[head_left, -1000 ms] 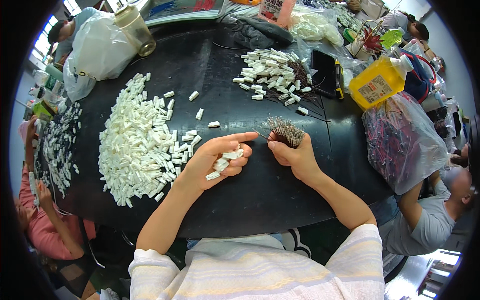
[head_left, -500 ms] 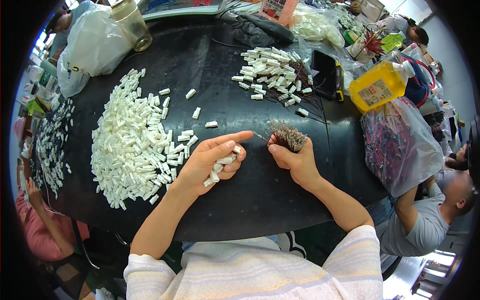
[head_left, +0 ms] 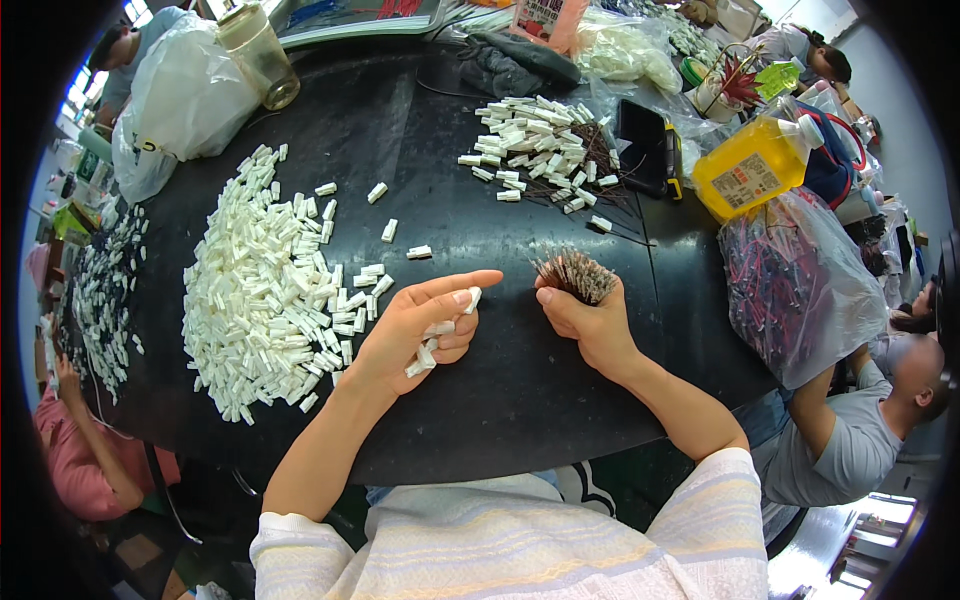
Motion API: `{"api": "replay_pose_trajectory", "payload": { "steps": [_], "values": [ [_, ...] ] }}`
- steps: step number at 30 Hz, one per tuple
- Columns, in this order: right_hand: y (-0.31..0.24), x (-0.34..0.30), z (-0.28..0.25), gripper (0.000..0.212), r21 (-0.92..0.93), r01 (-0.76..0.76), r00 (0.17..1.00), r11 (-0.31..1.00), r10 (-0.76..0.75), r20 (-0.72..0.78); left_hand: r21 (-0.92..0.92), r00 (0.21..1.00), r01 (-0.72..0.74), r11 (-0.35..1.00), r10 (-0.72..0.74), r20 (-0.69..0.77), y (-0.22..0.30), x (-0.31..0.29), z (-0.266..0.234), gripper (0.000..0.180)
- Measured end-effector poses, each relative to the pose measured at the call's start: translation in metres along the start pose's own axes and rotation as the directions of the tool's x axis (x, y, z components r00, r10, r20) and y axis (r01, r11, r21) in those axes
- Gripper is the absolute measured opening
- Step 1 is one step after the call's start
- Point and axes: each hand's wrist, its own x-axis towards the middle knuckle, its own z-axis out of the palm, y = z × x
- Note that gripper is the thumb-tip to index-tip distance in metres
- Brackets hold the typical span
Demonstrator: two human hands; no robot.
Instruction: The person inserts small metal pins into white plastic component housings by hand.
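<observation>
While the left hand (head_left: 400,325) curls around white pieces (head_left: 424,358), the right hand (head_left: 600,328) clasps a wire bundle (head_left: 578,277), a white heap (head_left: 262,300) on the desk (head_left: 520,410), yellow jug (head_left: 752,168) beyond.

Black table (head_left: 520,420), heaped white pieces (head_left: 262,300), dark device (head_left: 638,145)

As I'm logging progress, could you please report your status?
Left hand holding small white oblong plastic-looking pieces. Right hand gripping silver-tipped brown wire bundle. Matching white heap left of left hand.

Black table (head_left: 540,420), pale wall (head_left: 908,135), bright window (head_left: 78,92).
</observation>
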Motion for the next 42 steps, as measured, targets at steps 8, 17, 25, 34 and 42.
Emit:
{"api": "replay_pose_trajectory", "payload": {
  "steps": [8, 17, 25, 34, 42],
  "values": [
    [0.0, 0.0, -0.003, 0.012, 0.004, 0.017, 0.999, 1.0, -0.018, 0.034, -0.011, 1.0, 0.006, 1.0, -0.006, 0.026, 0.001, 0.002, -0.002, 0.024],
    [0.0, -0.002, -0.003, 0.013, -0.161, 0.017, 0.999, 0.987, -0.012, 0.033, -0.033, 1.0, 0.021, 0.999, -0.022, -0.003, -0.001, 0.002, -0.002, 0.022],
    [0.0, -0.003, -0.001, 0.008, -0.267, 0.111, 0.994, 0.957, -0.1, 0.053, 0.082, 0.991, -0.031, 0.996, 0.042, -0.126, -0.002, 0.001, 0.0, 0.02],
    [-0.004, -0.004, 0.001, 0.007, -0.294, 0.061, 0.998, 0.954, -0.052, 0.038, 0.184, 0.983, -0.046, 0.982, 0.077, -0.167, -0.002, -0.001, 0.006, 0.018],
    [-0.002, -0.004, 0.003, 0.007, -0.29, 0.078, 0.997, 0.954, -0.073, 0.027, 0.334, 0.976, -0.087, 0.939, 0.147, -0.158, -0.009, 0.001, 0.007, 0.018]
  ]
}}
